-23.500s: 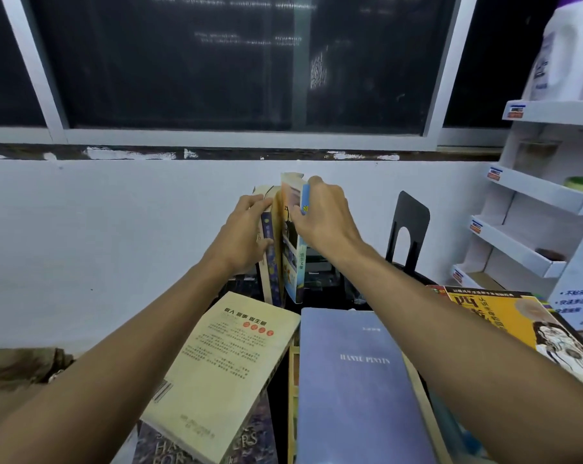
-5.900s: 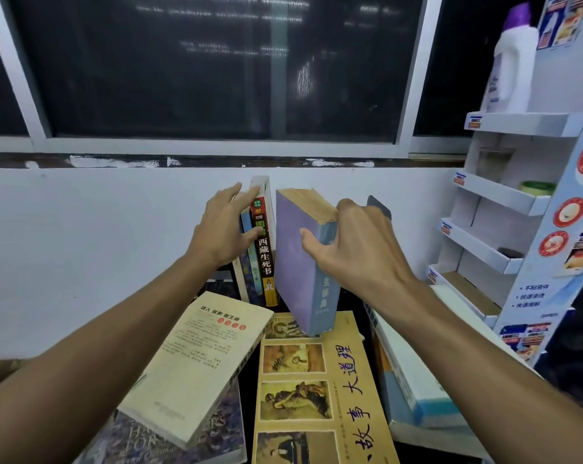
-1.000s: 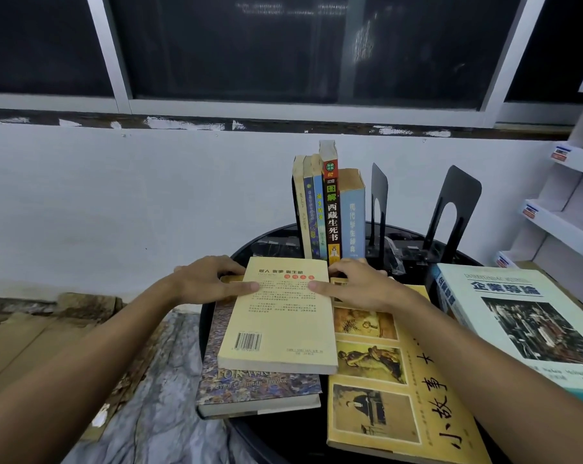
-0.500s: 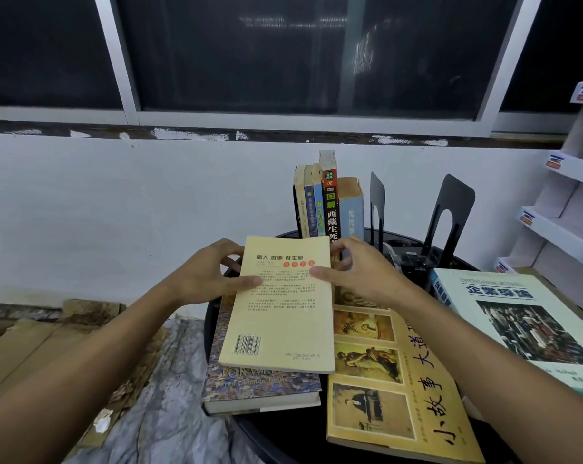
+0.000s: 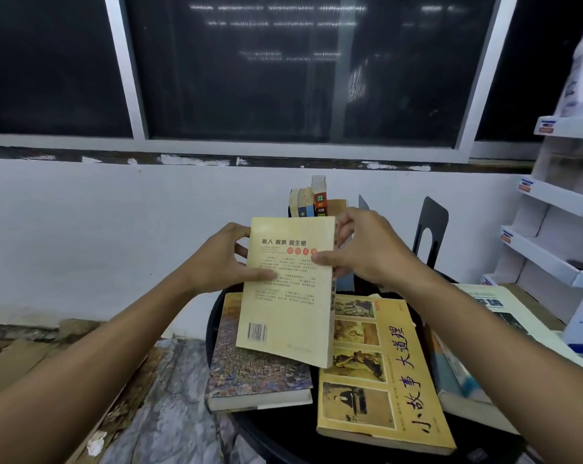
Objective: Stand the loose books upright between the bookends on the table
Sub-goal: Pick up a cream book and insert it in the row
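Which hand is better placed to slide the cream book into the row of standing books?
Probably the right hand: it grips the cream book on the side facing the bookends, right of the standing books.

A shop-like back room: a white cardboard display rack (image 5: pixel 558 202) with small shelf-edge labels stands beside a dark, white-framed window (image 5: pixel 283 78) and a plain white wall (image 5: pixel 82 229)

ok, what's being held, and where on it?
The cream book, by its upper side edges: left hand on the left edge, right hand on the right.
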`<state>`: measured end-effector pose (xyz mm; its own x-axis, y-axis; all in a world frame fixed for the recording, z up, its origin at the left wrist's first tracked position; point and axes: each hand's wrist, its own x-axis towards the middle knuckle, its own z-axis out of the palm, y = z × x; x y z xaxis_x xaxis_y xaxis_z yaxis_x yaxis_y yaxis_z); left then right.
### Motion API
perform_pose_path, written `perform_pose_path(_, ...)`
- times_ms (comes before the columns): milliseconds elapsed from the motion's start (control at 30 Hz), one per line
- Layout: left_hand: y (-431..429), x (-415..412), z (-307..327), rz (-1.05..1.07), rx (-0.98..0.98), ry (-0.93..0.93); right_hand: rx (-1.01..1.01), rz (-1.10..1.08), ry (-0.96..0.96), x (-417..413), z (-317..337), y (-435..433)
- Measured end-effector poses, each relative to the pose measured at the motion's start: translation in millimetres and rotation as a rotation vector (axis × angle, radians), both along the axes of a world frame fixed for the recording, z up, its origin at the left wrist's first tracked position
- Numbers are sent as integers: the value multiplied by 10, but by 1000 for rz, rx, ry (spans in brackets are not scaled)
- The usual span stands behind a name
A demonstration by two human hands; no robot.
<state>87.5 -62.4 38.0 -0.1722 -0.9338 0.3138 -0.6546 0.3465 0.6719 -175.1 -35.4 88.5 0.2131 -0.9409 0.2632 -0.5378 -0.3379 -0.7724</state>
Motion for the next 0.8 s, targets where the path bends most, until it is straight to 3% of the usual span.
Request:
perform_pose_path(467,-157,-806,260,-267,7,72,-231,-171,192,-525,285,387)
perform_pose_path(800,-503,-1239,335,-102,-281,-245,-268,-298,233,-789,322,423)
